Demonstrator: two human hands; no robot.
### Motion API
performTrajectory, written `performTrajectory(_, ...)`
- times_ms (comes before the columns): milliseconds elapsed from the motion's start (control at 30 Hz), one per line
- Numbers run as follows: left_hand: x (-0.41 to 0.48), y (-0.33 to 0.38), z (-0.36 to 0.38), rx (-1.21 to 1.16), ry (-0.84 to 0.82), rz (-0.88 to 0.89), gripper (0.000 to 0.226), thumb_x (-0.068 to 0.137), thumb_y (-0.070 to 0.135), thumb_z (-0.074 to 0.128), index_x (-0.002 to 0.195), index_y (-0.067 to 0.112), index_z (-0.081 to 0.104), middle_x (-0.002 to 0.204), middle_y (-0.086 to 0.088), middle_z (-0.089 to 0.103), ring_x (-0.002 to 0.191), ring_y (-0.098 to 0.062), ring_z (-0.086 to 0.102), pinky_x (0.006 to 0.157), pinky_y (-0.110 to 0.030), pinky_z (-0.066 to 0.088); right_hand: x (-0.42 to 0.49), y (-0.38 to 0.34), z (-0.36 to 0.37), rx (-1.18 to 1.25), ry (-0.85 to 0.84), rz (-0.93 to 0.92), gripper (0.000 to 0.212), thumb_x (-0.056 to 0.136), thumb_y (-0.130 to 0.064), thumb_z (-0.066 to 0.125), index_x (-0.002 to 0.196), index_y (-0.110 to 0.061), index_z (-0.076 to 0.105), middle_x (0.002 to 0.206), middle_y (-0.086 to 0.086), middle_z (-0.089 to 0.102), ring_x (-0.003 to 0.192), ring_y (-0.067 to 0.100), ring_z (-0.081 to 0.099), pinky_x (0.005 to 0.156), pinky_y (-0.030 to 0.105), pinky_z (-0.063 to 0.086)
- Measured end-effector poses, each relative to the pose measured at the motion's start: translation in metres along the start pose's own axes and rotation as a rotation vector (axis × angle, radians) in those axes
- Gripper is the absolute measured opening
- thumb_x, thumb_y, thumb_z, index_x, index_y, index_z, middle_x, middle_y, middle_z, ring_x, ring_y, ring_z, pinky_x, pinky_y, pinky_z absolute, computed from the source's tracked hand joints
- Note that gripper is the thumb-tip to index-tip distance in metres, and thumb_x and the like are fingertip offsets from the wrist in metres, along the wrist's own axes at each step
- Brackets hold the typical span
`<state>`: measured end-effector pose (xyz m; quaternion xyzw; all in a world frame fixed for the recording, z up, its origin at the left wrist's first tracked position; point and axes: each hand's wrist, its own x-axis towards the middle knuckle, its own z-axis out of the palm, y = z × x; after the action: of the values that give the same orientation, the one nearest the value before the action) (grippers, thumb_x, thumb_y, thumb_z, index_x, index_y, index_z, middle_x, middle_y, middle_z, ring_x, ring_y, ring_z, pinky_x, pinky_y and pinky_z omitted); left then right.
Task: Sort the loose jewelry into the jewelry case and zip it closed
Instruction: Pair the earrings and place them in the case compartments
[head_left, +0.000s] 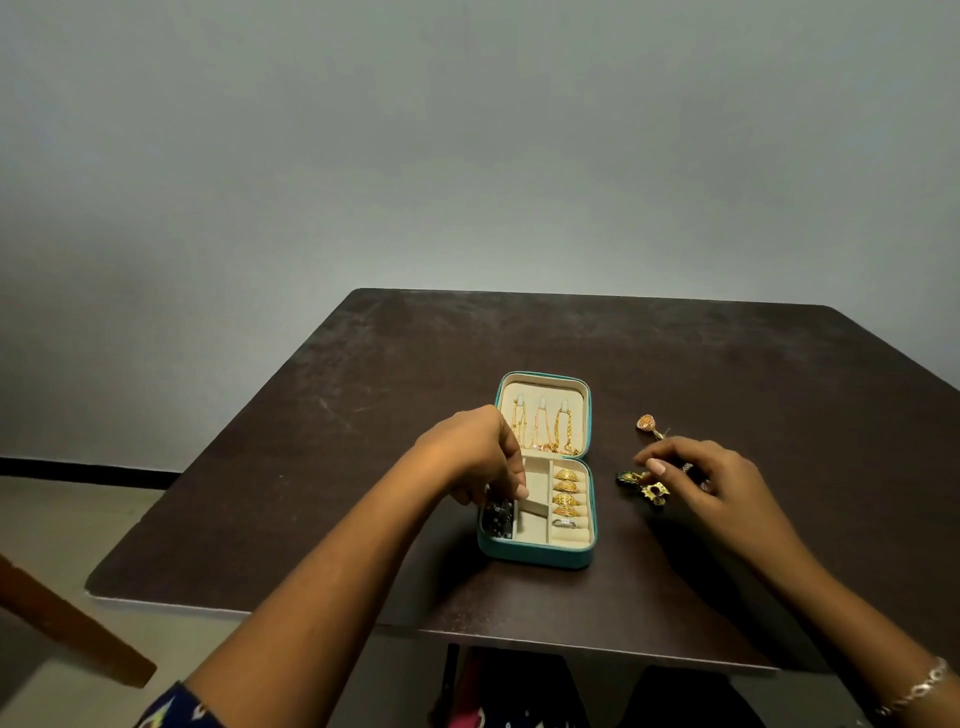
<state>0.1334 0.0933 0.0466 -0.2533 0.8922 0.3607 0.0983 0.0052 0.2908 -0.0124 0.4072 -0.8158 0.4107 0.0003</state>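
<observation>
I am sitting at a dark table (727, 364) with the teal jewelry case (537, 556) lying open in front of me, its lid half flat on the far side and gold chains (543, 426) hanging from the hooks inside it. My left hand (480, 454) is reaching into the near half with curled fingers, the fingertips touching the cream divider (532, 506) just beside the dark beads (497, 517) in the left compartment (whether I am pinching anything, I cannot tell). Gold rings (566, 488) are sitting in the ring rolls on the right side of the case, with a silver ring (564, 523) nearest me. My right hand (711, 478) is hovering over the loose pieces to the right of the case, fingers half bent and loosely spread, thumb pointing toward the green and gold earrings (644, 486); it is gripping nothing that I can make out. A gold dome earring (648, 423) is lying farther off, beyond my fingers.
</observation>
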Motion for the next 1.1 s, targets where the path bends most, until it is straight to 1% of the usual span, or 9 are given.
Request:
performTrajectory(133, 0.002, -0.002, 0.001, 0.036, 0.008, -0.021, 0.01, 0.079, 0.008, 0.069, 0.088, 0.01, 0.07, 0.073, 0.0, 0.065, 0.056, -0.01, 0.054, 0.056, -0.023, 0.049, -0.003, 0.008, -0.012, -0.025, 0.0, -0.016, 0.023, 0.086, -0.014, 0.06, 0.081, -0.036, 0.064, 0.079, -0.011, 0.065, 0.083, 0.003, 0.055, 0.065, 0.018, 0.038)
performTrajectory(233, 0.004, -0.003, 0.002, 0.063, 0.01, -0.025, 0.01, 0.082, 0.004, 0.064, 0.085, 0.013, 0.068, 0.064, 0.005, 0.063, 0.052, -0.009, 0.053, 0.058, -0.025, 0.05, -0.009, 0.013, -0.02, -0.049, 0.005, -0.05, 0.027, 0.085, -0.012, 0.061, 0.08, -0.038, 0.062, 0.091, -0.036, 0.057, 0.088, 0.0, 0.053, 0.064, 0.017, 0.044)
performTrajectory(300, 0.005, -0.002, 0.003, 0.088, 0.017, -0.022, 0.011, 0.082, 0.005, 0.064, 0.079, 0.016, 0.065, 0.063, 0.007, 0.062, 0.053, -0.009, 0.053, 0.058, -0.025, 0.049, -0.016, 0.019, -0.025, -0.058, 0.02, -0.062, 0.031, 0.083, -0.01, 0.062, 0.081, -0.041, 0.06, 0.096, -0.04, 0.054, 0.09, 0.0, 0.053, 0.071, 0.014, 0.043)
performTrajectory(400, 0.006, -0.003, 0.004, 0.128, 0.018, -0.024, 0.013, 0.08, 0.007, 0.066, 0.074, 0.019, 0.064, 0.065, 0.006, 0.064, 0.059, -0.014, 0.054, 0.062, -0.027, 0.049, -0.023, 0.03, -0.031, 0.002, 0.1, -0.016, 0.03, 0.084, -0.009, 0.061, 0.08, -0.039, 0.062, 0.092, -0.031, 0.061, 0.088, -0.001, 0.053, 0.07, 0.013, 0.041)
performTrajectory(467, 0.008, -0.004, 0.006, 0.147, 0.006, -0.036, 0.007, 0.078, 0.009, 0.069, 0.079, 0.015, 0.067, 0.076, -0.001, 0.069, 0.063, -0.017, 0.056, 0.065, -0.03, 0.05, -0.024, 0.04, -0.032, 0.022, 0.142, 0.036, 0.027, 0.086, -0.01, 0.059, 0.079, -0.036, 0.063, 0.082, -0.013, 0.066, 0.085, 0.004, 0.054, 0.069, 0.023, 0.043)
performTrajectory(600, 0.011, -0.006, 0.006, 0.161, 0.022, -0.04, 0.006, 0.078, 0.011, 0.069, 0.079, 0.015, 0.065, 0.08, -0.002, 0.069, 0.06, -0.015, 0.054, 0.06, -0.028, 0.048, -0.021, 0.053, -0.027, 0.049, 0.216, 0.103, 0.021, 0.087, -0.008, 0.057, 0.079, -0.026, 0.066, 0.08, -0.01, 0.066, 0.083, 0.015, 0.058, 0.07, 0.037, 0.045)
performTrajectory(800, 0.009, 0.001, 0.011, 0.252, 0.169, 0.03, 0.011, 0.081, 0.028, 0.068, 0.084, 0.018, 0.065, 0.083, 0.004, 0.067, 0.068, -0.01, 0.058, 0.062, -0.027, 0.046, -0.018, 0.058, -0.027, 0.081, 0.33, 0.123, 0.015, 0.085, -0.005, 0.06, 0.084, -0.019, 0.065, 0.09, -0.008, 0.064, 0.083, 0.009, 0.057, 0.068, 0.027, 0.045)
performTrajectory(933, 0.007, 0.013, 0.029, 0.228, 0.346, 0.214, 0.005, 0.084, 0.029, 0.064, 0.085, 0.024, 0.062, 0.086, 0.009, 0.063, 0.086, -0.01, 0.059, 0.072, -0.027, 0.045, -0.016, 0.06, -0.026, 0.036, 0.32, 0.06, 0.015, 0.082, -0.002, 0.062, 0.081, -0.016, 0.065, 0.086, -0.006, 0.063, 0.081, 0.001, 0.057, 0.066, 0.008, 0.04)
performTrajectory(1100, 0.013, 0.03, 0.058, 0.313, 0.373, 0.466, 0.015, 0.089, 0.026, 0.057, 0.102, 0.02, 0.062, 0.109, 0.006, 0.062, 0.109, -0.013, 0.048, 0.09, -0.029, 0.038, -0.012, 0.066, -0.021, -0.108, 0.213, -0.08, 0.009, 0.082, -0.012, 0.063, 0.085, -0.021, 0.066, 0.089, -0.008, 0.061, 0.088, 0.005, 0.055, 0.076, 0.013, 0.04)
